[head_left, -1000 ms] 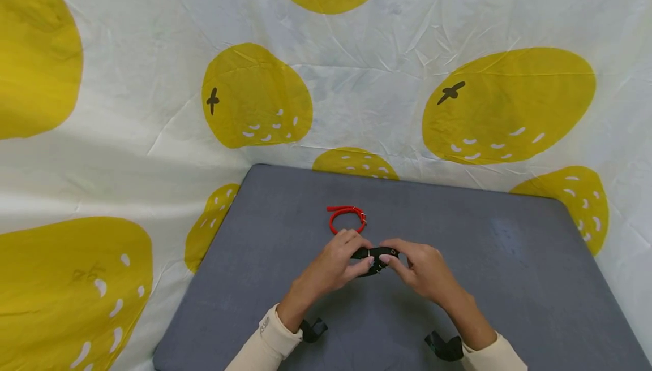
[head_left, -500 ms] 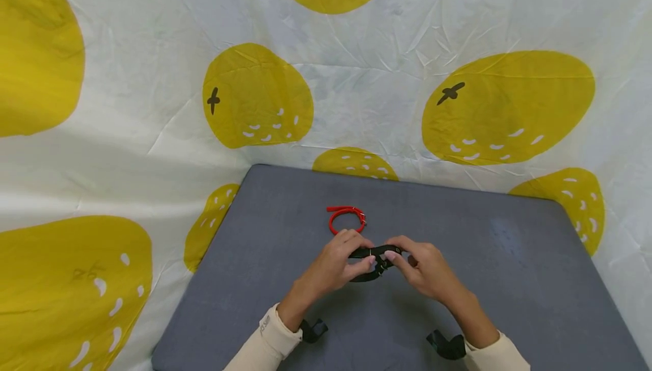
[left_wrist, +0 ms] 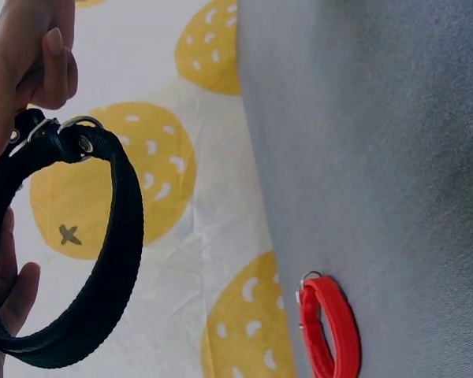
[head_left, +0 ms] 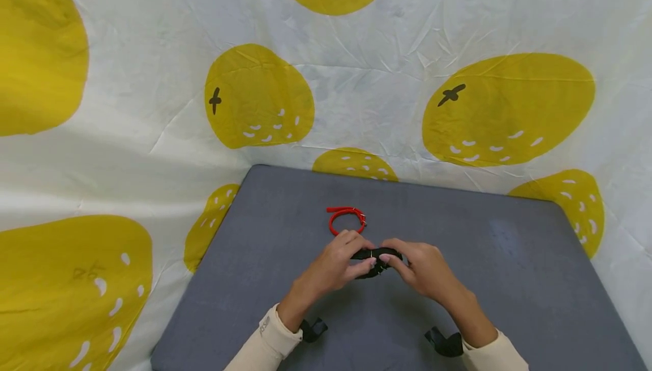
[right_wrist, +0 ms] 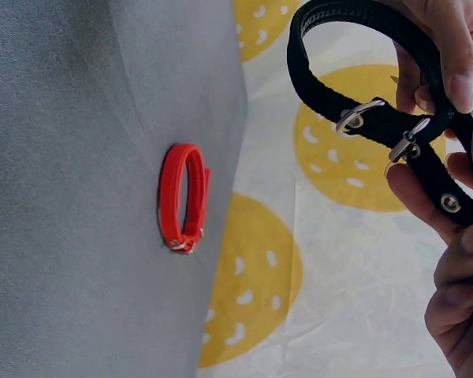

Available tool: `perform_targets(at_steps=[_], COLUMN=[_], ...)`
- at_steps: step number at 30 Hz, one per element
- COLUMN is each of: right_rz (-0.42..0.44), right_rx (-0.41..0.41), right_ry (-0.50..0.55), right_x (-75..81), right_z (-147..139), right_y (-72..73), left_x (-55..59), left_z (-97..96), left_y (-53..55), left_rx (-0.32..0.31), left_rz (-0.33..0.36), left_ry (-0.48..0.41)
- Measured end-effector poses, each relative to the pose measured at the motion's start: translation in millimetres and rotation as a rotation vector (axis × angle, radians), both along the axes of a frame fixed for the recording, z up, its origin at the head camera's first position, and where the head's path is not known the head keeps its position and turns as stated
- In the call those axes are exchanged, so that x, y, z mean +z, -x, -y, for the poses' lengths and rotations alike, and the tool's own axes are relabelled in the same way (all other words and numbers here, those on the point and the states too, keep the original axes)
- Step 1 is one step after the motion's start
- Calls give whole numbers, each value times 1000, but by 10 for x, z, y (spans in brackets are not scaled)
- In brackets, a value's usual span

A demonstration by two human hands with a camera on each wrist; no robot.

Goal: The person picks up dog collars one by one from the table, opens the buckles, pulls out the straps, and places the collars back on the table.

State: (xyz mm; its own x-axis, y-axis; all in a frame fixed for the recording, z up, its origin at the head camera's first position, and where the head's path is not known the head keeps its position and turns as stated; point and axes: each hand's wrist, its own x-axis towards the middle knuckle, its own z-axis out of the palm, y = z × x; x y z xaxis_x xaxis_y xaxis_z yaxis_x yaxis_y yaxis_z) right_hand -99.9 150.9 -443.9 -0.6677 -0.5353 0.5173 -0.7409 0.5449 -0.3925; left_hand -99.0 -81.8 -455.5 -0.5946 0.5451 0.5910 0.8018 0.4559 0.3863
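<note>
A black pet collar (head_left: 377,253) is stretched between both hands above the table. Its band (left_wrist: 128,236) forms a loop, with metal eyelets along it. A silver D-ring and a buckle (right_wrist: 404,146) stand out on the strap. My left hand (head_left: 340,259) grips one side of the loop, thumb below and fingers on top. The strap end with an eyelet (right_wrist: 450,203) is pinched between the thumb and fingers of my right hand (head_left: 424,269). Behind the hands lies a red collar (head_left: 338,208), curled in a ring on the table, with its own metal buckle.
The grey padded table (head_left: 285,207) spreads beneath the hands. A white cloth (head_left: 367,99) printed with yellow fruit hangs along the back and left. Dark straps (head_left: 445,344) dangle from both wrists.
My right hand shifts slightly right with the strap, then back left toward the left hand. The black loop dips lower and lifts again. The red collar stays put.
</note>
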Motion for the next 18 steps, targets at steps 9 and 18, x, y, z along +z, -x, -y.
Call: perform_targets(at_steps=[9, 18], right_rz=[28, 10], right_rx=[38, 49], right_ry=[66, 117], right_x=[3, 27], right_z=[-45, -38], right_y=[15, 29], left_x=[18, 48], left_z=[22, 47], left_y=[-8, -18], left_rx=[-13, 15], left_rz=[23, 10], left_ry=[-54, -53])
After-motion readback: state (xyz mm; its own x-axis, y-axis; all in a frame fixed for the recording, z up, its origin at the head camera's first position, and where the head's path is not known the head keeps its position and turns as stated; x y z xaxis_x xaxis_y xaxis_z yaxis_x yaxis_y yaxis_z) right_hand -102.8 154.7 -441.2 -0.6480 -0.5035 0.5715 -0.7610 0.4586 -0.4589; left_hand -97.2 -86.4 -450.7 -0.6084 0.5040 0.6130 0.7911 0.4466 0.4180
